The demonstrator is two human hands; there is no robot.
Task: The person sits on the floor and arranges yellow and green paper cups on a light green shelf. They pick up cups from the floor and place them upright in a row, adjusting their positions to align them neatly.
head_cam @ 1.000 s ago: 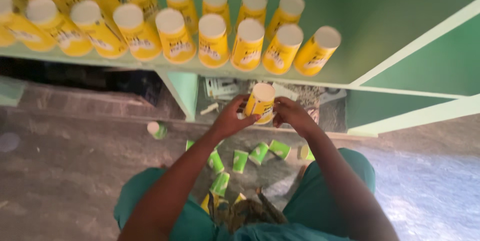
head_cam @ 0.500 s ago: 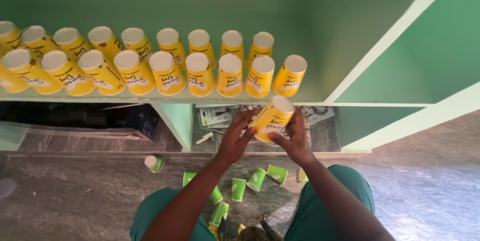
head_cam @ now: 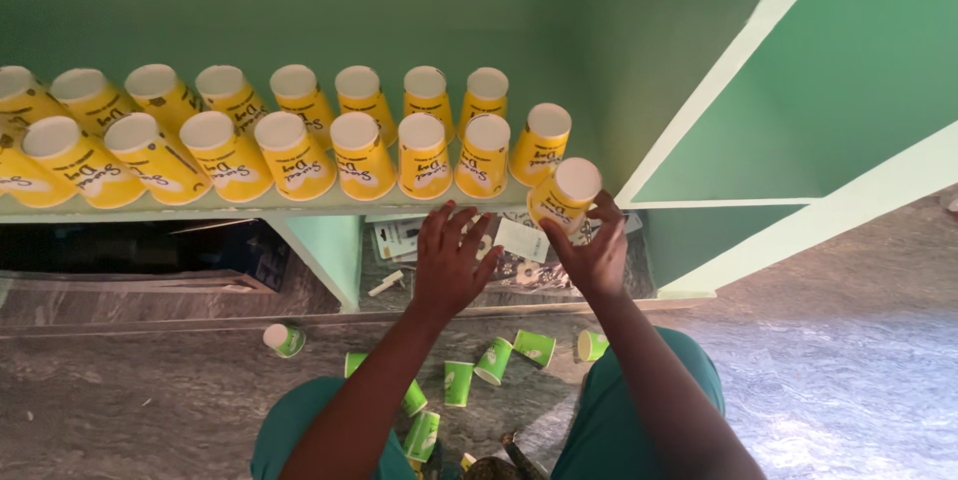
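Lifted to the shelf (head_cam: 299, 203) edge, the yellow cup (head_cam: 561, 193) sits gripped in the right hand (head_cam: 596, 252); left hand (head_cam: 451, 262) now open, empty.

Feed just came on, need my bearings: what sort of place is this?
Probably a small shop or storeroom: a green shelf lined with upturned yellow cups, green cups strewn on a stone floor.

Green shelf (head_cam: 299, 203) carries yellow cups (head_cam: 362, 156); floor (head_cam: 150, 390) seemingly holds green cups (head_cam: 493, 360).

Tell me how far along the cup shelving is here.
Done: two rows of upturned yellow paper cups stand on the green shelf. In hand: the right hand sets another yellow cup at the front row's end; the left hand is empty. Left: green paper cups lie on the floor.
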